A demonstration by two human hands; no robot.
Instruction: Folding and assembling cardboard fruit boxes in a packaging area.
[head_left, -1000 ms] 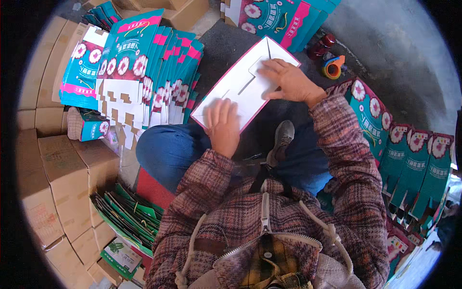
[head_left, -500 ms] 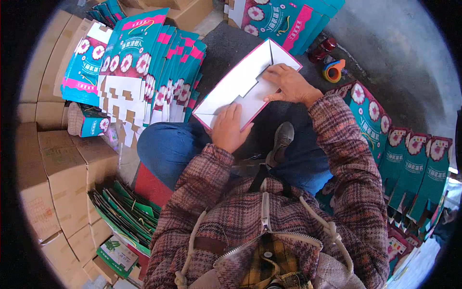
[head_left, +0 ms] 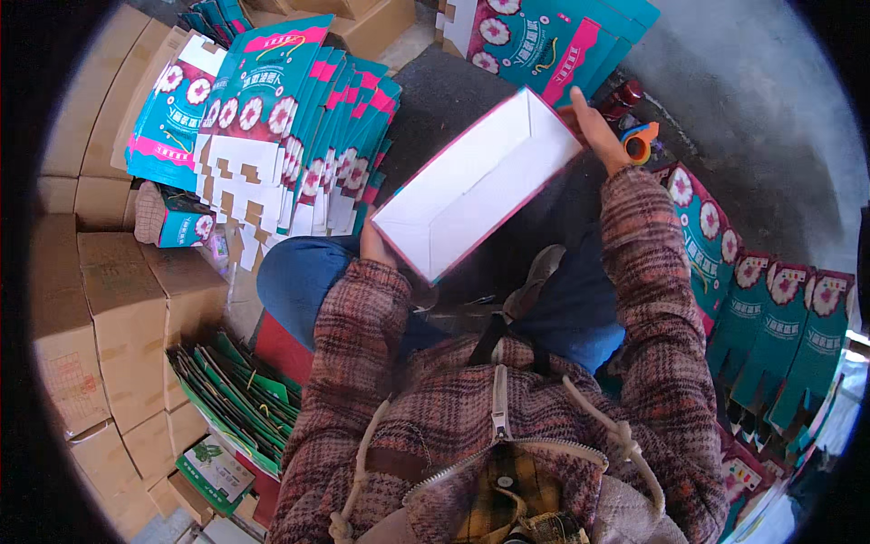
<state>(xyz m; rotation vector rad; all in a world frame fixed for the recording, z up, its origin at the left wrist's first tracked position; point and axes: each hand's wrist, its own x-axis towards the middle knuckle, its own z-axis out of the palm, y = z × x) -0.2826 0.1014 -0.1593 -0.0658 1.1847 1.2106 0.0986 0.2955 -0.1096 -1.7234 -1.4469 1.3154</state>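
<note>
The box point(head_left: 476, 186) was up off the lap, held open between both hands, its white inside turned to the camera and a pink line running along its rim. The left hand point(head_left: 373, 247) sat at the box's near-left corner, mostly hidden behind the card; its fingers gripped that corner, though how tightly could not be told. The right hand point(head_left: 594, 131) was at the far-right end, thumb raised along the short wall and fingers wrapped round the outside of the box. The box hung tilted, its long axis running from the left knee up toward the far right, above the dark mat point(head_left: 453, 109) on the floor.

Just left of it, a fanned stack of teal flat packs point(head_left: 299, 127) with pink bands and white flower prints leaned against brown cartons point(head_left: 118, 299). More teal packs point(head_left: 535, 36) lay at the far edge, and another row point(head_left: 779, 326) stood along the right. An orange tape dispenser point(head_left: 641, 142) lay on the floor right by the right hand. Green packs point(head_left: 236, 399) were piled at the near left.
</note>
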